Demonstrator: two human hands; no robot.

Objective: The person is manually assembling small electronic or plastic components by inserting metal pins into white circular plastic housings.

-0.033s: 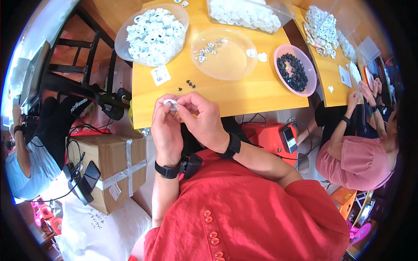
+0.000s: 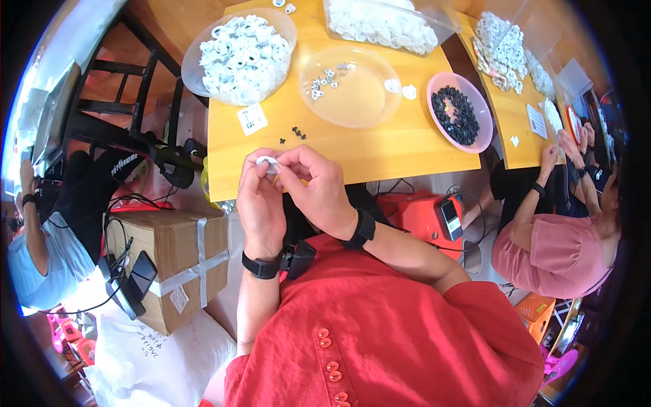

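A small round white plastic part (image 2: 267, 161) is pinched between the fingertips of both hands, just off the table's near edge. My left hand (image 2: 260, 203) holds it from the left, its thumb and forefinger closed at the rim. From the right, my right hand (image 2: 317, 186) grips the same part with thumb and forefinger. The fingers cover much of it, so its inner detail cannot be made out. Several tiny black cross-shaped pieces (image 2: 298, 133) lie on the wooden table (image 2: 380, 154) just beyond my hands.
A clear bowl heaped with white parts (image 2: 247, 57) stands far left. Beside it a shallow clear dish (image 2: 369, 102) holds small metallic-looking pieces. A pink bowl (image 2: 483, 119) contains black pieces. Behind is a clear bin (image 2: 441, 20) of white parts. A taped carton (image 2: 180, 251) sits at lower left; co-workers sit either side.
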